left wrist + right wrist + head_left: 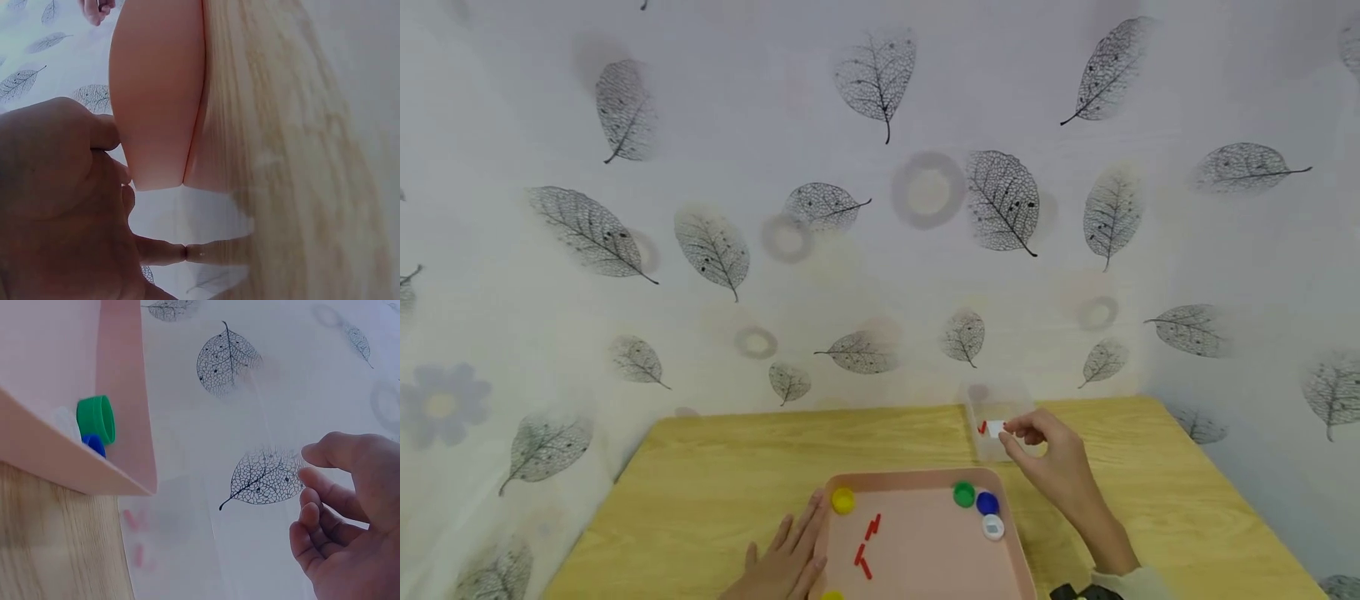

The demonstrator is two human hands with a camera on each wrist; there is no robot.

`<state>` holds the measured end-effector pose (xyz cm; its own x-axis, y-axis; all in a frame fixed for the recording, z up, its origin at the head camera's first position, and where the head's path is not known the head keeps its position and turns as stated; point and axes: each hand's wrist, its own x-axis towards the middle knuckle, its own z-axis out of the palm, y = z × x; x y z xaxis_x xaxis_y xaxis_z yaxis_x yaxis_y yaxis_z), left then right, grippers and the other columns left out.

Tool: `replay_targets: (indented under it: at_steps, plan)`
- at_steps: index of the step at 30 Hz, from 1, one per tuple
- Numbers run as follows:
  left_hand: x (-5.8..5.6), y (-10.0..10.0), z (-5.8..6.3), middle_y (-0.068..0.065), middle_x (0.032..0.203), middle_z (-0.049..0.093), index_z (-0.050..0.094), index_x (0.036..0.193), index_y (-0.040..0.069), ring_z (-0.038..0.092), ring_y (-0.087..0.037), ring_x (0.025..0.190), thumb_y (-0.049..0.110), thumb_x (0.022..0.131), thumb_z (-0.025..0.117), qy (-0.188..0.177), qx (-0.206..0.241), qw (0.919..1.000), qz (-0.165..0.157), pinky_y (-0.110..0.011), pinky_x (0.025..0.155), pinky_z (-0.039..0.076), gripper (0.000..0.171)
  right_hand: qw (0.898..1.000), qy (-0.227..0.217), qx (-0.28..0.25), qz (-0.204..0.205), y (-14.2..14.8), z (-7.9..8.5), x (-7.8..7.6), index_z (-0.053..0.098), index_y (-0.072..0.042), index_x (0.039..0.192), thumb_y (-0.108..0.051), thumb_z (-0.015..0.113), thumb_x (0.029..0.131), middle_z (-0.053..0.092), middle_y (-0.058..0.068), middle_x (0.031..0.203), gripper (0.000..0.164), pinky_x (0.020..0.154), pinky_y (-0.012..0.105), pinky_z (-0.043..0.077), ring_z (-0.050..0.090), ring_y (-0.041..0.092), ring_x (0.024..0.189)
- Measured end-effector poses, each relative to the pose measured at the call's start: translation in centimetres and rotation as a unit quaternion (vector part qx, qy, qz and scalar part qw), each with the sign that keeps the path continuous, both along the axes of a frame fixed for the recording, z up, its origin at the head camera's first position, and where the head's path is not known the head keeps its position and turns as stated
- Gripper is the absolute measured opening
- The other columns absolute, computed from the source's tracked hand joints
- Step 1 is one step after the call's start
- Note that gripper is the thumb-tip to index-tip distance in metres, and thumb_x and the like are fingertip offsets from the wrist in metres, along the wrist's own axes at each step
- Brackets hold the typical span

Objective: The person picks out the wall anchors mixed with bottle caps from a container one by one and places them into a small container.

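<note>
Left hand (pixel 786 557): lay spread against the tray (pixel 917 478).
Right hand (pixel 1051 457): curved above the box (pixel 989 452), fingertips parted.
Red sticks (pixel 866 569): lay in tray and box.
Box: might have tipped had my knuckles bumped it.

Left hand (pixel 786 557) touches tray (pixel 932 550); caps (pixel 964 495) inside

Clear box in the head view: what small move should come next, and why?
Probably lower the right hand to pinch a red piece in the clear box: the hand overlaps the box in the head view, and the right wrist view shows no piece in its grasp.
</note>
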<state>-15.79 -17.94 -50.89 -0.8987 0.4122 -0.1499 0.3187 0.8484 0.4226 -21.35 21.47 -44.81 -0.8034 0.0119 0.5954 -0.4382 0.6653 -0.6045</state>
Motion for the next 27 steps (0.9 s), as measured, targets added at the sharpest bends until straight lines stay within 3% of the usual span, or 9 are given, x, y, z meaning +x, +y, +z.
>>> replay_targets:
  at_steps: [12, 18, 27]
  plan:
    - [-0.1, 0.5, 0.9, 0.003, 0.159, 0.006, 0.001, 0.153, 0.03, 0.021, -0.045, 0.137, 0.061, 0.097, 0.02, -0.031, 0.003, 0.9994, 0.015, -0.085, 0.083, 0.008, 0.067, 0.999, -0.021, -0.035, 0.033, -1.6, -0.4, 1.9, 0.067, -0.017, 0.088, -0.013, 0.074, 0.083, 0.06, -0.01, 0.083, 0.01, 0.065, 0.024, 0.047, 0.053, 0.011, 0.072]
    - [-0.8, 0.9, 1.0, 0.009, 0.159, 0.005, 0.003, 0.153, 0.034, 0.022, -0.046, 0.136, 0.059, 0.098, 0.019, -0.008, -0.002, 0.9999, 0.014, -0.087, 0.076, 0.012, 0.062, 0.998, -0.017, -0.051, 0.025, -3.0, -1.0, 2.9, 0.066, -0.016, 0.086, -0.002, 0.077, 0.076, 0.058, -0.011, 0.079, 0.02, 0.063, 0.021, 0.045, 0.053, 0.013, 0.069]
    - [-0.5, 0.7, 0.8, 0.017, 0.157, 0.002, 0.004, 0.152, 0.037, 0.028, -0.043, 0.135, 0.059, 0.098, 0.02, 0.033, -0.018, 0.9989, 0.029, -0.086, 0.079, 0.011, 0.06, 0.995, -0.029, -0.06, 0.077, -6.3, -1.7, 3.1, 0.066, -0.015, 0.083, 0.001, 0.079, 0.072, 0.057, -0.008, 0.076, 0.024, 0.057, 0.025, 0.049, 0.054, 0.008, 0.066]
